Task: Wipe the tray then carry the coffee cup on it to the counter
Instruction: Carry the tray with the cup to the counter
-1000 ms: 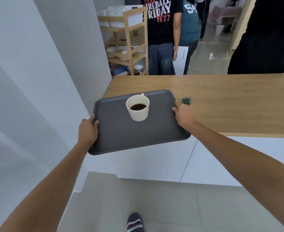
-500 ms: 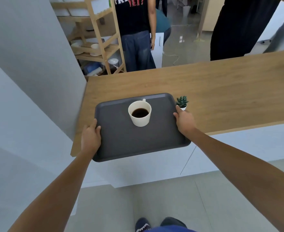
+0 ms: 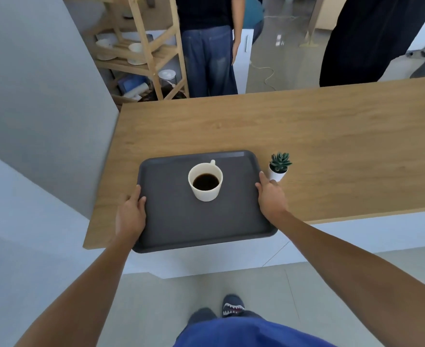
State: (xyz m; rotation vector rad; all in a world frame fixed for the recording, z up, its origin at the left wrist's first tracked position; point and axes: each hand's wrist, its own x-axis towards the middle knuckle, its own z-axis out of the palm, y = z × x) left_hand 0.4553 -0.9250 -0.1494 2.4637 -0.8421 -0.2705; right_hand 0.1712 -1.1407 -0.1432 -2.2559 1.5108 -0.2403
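A dark grey tray (image 3: 171, 221) is held level over the near left part of the wooden counter (image 3: 306, 136), its near edge jutting past the counter's front. A cream coffee cup (image 3: 205, 182) with dark coffee stands upright near the tray's far middle, handle pointing away. My left hand (image 3: 130, 216) grips the tray's left rim, thumb on top. My right hand (image 3: 271, 197) grips the right rim. Whether the tray touches the counter I cannot tell.
A small succulent in a white pot (image 3: 279, 167) stands on the counter just beyond my right fingers. A grey wall (image 3: 43, 96) closes the left side. Behind the counter stand two people (image 3: 209, 46) and a wooden shelf rack (image 3: 141, 46) with dishes.
I have stepped closer to the counter and the tray has moved forward over it. More of the tray now lies above the counter top. Both hands keep their grip.
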